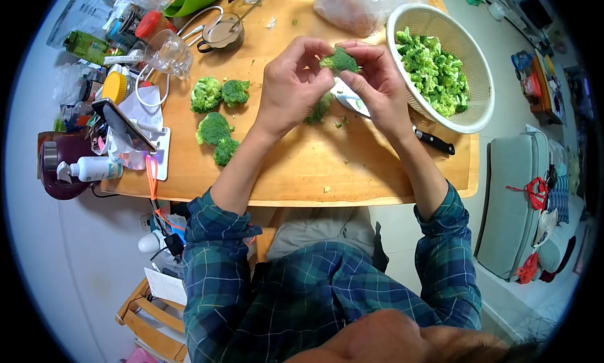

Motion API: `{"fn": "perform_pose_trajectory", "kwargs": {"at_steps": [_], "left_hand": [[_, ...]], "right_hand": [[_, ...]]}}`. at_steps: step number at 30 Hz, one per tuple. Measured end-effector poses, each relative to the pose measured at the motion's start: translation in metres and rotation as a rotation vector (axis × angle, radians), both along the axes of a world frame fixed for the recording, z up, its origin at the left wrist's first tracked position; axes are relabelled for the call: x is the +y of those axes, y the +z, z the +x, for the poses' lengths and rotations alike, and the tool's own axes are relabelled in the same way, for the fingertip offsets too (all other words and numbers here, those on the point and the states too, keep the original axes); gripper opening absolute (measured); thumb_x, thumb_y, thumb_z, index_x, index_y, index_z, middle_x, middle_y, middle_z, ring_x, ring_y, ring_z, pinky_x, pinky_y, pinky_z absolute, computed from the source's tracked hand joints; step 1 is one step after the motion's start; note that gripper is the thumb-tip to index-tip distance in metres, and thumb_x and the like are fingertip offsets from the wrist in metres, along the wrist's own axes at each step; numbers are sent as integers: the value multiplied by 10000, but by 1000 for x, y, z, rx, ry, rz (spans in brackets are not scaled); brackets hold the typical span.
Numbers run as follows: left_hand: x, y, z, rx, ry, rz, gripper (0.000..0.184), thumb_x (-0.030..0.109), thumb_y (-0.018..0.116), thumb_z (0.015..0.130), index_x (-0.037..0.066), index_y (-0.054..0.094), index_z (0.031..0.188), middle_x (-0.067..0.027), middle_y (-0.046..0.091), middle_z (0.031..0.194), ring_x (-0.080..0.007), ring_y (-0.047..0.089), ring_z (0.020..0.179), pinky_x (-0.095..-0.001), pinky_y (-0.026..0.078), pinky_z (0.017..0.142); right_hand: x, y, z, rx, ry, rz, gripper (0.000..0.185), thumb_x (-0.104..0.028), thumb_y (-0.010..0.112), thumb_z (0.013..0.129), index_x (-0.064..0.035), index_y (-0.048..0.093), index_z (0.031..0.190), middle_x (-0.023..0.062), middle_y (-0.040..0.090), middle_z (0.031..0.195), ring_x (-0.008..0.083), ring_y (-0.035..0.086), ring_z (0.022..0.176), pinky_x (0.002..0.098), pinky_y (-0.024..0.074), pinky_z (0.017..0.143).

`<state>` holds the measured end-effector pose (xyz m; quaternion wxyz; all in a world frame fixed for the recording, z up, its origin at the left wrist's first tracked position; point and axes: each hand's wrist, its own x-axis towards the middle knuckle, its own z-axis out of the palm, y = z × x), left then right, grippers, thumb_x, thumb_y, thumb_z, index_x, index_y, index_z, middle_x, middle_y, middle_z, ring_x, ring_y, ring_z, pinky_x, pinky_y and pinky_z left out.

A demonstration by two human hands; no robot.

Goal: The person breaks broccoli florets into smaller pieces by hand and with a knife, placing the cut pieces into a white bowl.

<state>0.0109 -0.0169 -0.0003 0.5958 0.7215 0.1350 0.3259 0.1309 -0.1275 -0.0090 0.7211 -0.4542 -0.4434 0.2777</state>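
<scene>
I've got the left hand (284,89) on my feed, fingertips pinching the pale stem side of a broccoli floret (341,60), and the right hand (382,94) grips the same piece from the other side; it's up above the wooden table (296,182), between the two. Right below, partly covered by the hands, I see another broccoli piece (318,110) among green crumbs, and beside it a knife (435,141), its black handle poking out past the right wrist, pointing toward the near right corner. Out left of the left forearm, four loose florets (212,128) lie in two pairs. Over at the right edge, here's a cream colander (486,111) heaped with cut broccoli (434,73). At the far edge I spot a clear plastic bag (352,11), a cup of brown drink (223,33) sits toward the far left corner, and along the left edge, a propped phone (124,125) and a white bottle (95,169).
</scene>
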Motion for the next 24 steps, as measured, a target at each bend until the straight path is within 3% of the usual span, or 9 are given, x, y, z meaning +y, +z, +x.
{"fn": "perform_pose_trajectory", "kwargs": {"at_steps": [1, 3, 7, 11, 13, 18, 19, 23, 24], "left_hand": [[0, 0, -1, 1, 3, -1, 282, -49, 585, 820, 4, 531, 1091, -19, 607, 908, -70, 588, 798, -190, 493, 666], [-1, 1, -1, 76, 166, 349, 284, -57, 579, 806, 7, 529, 1078, -21, 602, 927, -76, 591, 811, -212, 504, 691], [-9, -5, 3, 24, 183, 539, 291, -68, 576, 797, 2, 522, 1075, -39, 593, 958, -84, 594, 810, -219, 509, 689], [-16, 4, 5, -169, 110, -114, 275, -66, 568, 802, -1, 517, 1064, -70, 579, 964, -69, 559, 688, -183, 462, 542], [-9, 5, 3, -334, -46, -587, 266, -49, 566, 803, -9, 514, 1061, -76, 573, 944, -64, 505, 623, -165, 405, 485], [3, 13, -3, -326, -147, -789, 216, 49, 539, 849, -13, 510, 1054, -48, 515, 879, -61, 467, 637, -175, 373, 471], [3, 14, -3, -328, -141, -791, 216, 49, 539, 849, -13, 510, 1054, -48, 515, 879, -61, 467, 637, -175, 373, 471], [3, 6, 0, -24, -192, -686, 253, 207, 601, 899, 26, 534, 1062, 7, 532, 848, -26, 443, 584, -159, 321, 437], [2, 4, 1, 36, -120, -392, 253, 203, 625, 886, 31, 543, 1053, 12, 544, 843, -11, 438, 582, -156, 308, 430]], "right_hand": [[-1, 2, -1, 1, 3, -1, 351, -72, 657, 846, 10, 474, 1134, 102, 538, 1163, 148, 571, 1004, 281, 482, 878], [-4, 7, -1, -240, -70, -137, 388, -87, 683, 827, 5, 463, 1134, 101, 510, 1191, 148, 567, 1005, 281, 482, 861], [-5, 8, -4, -41, -52, -173, 385, -118, 675, 844, 16, 474, 1143, 81, 576, 1086, 142, 575, 978, 265, 475, 853], [-5, 9, -1, 172, 44, -102, 360, -86, 639, 865, 20, 501, 1180, 67, 594, 1059, 132, 576, 977, 261, 472, 865], [-6, 9, 3, 250, 82, -80, 363, -87, 631, 870, 20, 503, 1193, 61, 592, 1070, 131, 566, 999, 264, 460, 886], [-8, 14, 6, 359, 169, -67, 392, -70, 601, 880, 13, 490, 1247, 53, 521, 1187, 130, 509, 1097, 271, 412, 950], [-7, 14, 8, 214, 149, -74, 408, -56, 591, 876, 8, 481, 1263, 52, 469, 1235, 129, 483, 1125, 270, 398, 962], [-4, 6, 12, -92, 94, -79, 466, -7, 566, 856, -6, 448, 1307, 48, 360, 1314, 128, 444, 1158, 269, 388, 965], [-5, 6, 8, 15, 106, -93, 469, 15, 561, 851, -1, 441, 1304, 55, 378, 1302, 141, 451, 1147, 275, 402, 954]]}}
